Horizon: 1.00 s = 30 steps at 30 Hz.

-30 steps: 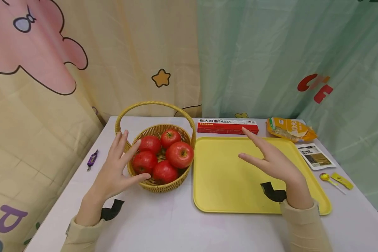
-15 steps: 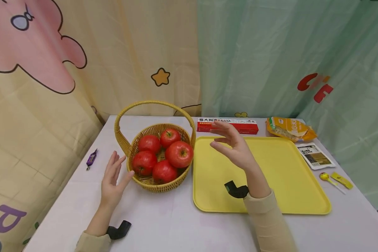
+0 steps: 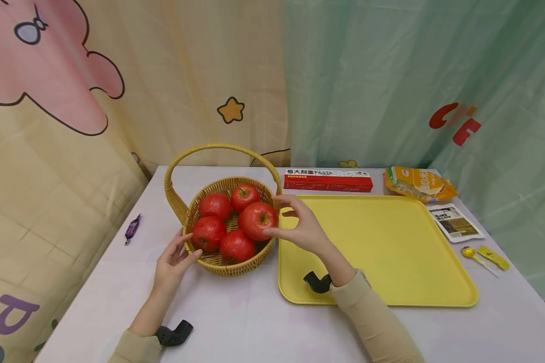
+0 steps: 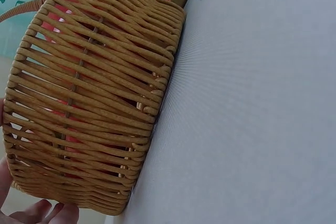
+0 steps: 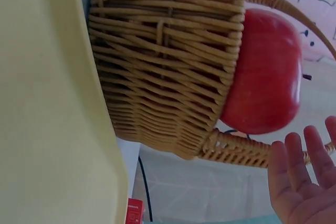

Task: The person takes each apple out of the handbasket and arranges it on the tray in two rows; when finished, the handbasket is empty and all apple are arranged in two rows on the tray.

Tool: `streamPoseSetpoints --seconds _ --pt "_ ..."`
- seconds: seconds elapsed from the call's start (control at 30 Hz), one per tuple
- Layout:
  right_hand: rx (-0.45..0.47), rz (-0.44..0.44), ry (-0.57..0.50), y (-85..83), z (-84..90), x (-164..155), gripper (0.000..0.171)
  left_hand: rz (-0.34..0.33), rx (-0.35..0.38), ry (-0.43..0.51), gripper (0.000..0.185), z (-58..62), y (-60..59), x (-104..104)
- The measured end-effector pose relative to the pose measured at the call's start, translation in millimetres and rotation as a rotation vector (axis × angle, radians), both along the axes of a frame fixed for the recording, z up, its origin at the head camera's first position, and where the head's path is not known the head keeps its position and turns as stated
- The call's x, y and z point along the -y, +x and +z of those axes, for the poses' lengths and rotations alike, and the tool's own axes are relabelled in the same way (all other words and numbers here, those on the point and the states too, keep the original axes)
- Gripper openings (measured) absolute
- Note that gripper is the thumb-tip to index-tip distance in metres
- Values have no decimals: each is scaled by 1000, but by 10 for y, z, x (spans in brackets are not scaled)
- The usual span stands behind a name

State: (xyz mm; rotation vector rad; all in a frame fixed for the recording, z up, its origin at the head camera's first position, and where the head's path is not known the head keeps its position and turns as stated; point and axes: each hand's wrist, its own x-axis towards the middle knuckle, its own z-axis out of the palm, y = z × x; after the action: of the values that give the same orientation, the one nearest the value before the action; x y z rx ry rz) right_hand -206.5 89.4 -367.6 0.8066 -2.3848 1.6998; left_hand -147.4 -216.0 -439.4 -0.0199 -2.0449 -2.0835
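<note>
A woven basket (image 3: 229, 269) with a tall arched handle stands on the table and holds several red apples. My left hand (image 3: 170, 264) is at its near left rim, with index finger and thumb reaching over the edge beside the left apple (image 3: 208, 234). Fingers (image 4: 64, 214) show beside the basket's wall in the left wrist view; whether they press on it I cannot tell. My right hand (image 3: 302, 227) is at the right rim, fingers and thumb spread around the right-hand apple (image 3: 257, 221). In the right wrist view a gap shows between its fingers (image 5: 294, 163) and an apple.
A yellow tray (image 3: 368, 252) lies right of the basket, under my right forearm. Behind it is a red pasta box (image 3: 328, 181). An orange food bag (image 3: 420, 184), a white packet (image 3: 455, 223), a lollipop (image 3: 469, 252) and a yellow sachet (image 3: 493, 257) line the right. A purple candy (image 3: 132, 229) lies left.
My right hand has moved left from above the tray to the apple at the basket's right side. My left hand first drew back, then came in to the basket's near left rim.
</note>
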Motion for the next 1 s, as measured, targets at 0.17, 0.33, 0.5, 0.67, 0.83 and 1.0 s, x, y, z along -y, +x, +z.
streamPoseSetpoints --seconds 0.17,0.33,0.5,0.67,0.83,1.0 --pt "-52 -62 72 20 -138 131 66 -4 23 -14 47 -2 3 -1" --pt "-121 -156 139 71 -230 249 70 -14 28 0 47 1 1 -1" --pt "-188 -217 140 112 -308 365 72 -20 25 8 47 2 7 8" --pt "-242 -257 116 120 -337 404 69 -16 29 2 48 8 11 6" --pt "-246 -263 118 111 -339 388 68 -12 26 -2 48 7 8 0" --pt "-198 -232 94 136 -264 358 67 -14 32 -6 48 18 10 2"
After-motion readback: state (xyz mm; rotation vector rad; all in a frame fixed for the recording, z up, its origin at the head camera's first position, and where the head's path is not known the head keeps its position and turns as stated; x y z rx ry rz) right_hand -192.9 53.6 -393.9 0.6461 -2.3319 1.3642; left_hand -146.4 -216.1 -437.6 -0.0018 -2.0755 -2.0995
